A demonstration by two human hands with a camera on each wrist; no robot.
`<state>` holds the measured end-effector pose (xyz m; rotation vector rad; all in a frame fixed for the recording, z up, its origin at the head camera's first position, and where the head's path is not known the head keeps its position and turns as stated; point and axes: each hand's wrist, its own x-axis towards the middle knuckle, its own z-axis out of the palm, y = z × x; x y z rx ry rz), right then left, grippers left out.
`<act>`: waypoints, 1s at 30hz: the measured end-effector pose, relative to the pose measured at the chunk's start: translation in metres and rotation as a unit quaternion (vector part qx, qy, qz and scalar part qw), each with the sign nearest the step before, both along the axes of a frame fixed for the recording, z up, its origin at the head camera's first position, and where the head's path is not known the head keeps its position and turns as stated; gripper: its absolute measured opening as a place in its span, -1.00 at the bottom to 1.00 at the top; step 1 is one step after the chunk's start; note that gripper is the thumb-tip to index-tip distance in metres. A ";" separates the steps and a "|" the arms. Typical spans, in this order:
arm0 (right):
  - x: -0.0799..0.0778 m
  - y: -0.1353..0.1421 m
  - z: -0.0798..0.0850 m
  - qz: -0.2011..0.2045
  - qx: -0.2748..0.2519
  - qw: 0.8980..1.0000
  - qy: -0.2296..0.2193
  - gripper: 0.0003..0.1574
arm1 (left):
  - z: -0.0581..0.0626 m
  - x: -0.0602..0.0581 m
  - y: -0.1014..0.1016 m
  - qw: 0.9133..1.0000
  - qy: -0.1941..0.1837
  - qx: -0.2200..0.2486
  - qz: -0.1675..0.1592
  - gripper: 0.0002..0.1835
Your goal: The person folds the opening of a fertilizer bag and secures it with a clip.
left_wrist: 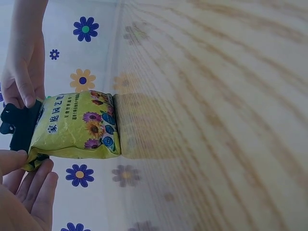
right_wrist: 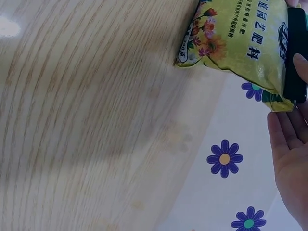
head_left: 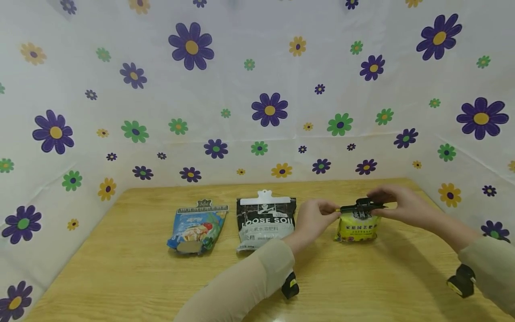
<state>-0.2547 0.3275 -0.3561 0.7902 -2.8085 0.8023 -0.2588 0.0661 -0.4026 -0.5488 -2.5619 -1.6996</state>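
A yellow fertilizer bag [head_left: 356, 230] with printed flowers stands upright on the wooden table, right of centre. Across its folded top lies a black clip [head_left: 362, 206], also seen from the side in the left wrist view. My left hand [head_left: 315, 219] pinches the bag's top left corner, at the end of the clip. On the opposite end, my right hand [head_left: 396, 205] grips the black clip, its thumb [right_wrist: 301, 66] lying on the clip's front. The right fingers reach behind the bag's top edge.
To the left stand a blue bag [head_left: 197, 230] with a patterned clip [head_left: 204, 206] and a black-and-grey soil bag [head_left: 257, 232] with a white clip [head_left: 264, 199]. My left forearm crosses in front of the soil bag's lower right. Flowered cloth [head_left: 297, 80] walls the table's back and sides.
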 end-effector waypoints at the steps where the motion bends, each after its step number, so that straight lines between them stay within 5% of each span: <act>1: 0.000 0.001 -0.001 -0.001 0.001 1.000 0.001 -0.54 | 0.000 0.000 0.000 1.000 -0.003 0.001 0.000 -0.86; 13: 0.005 0.006 -0.007 -0.044 0.000 0.999 -0.022 -0.50 | -0.002 0.001 0.001 1.000 0.001 0.004 0.004 -0.87; 30: 0.006 0.012 -0.021 -0.056 -0.049 0.995 -0.067 -0.46 | -0.002 0.003 0.002 1.000 -0.004 0.005 0.020 -0.85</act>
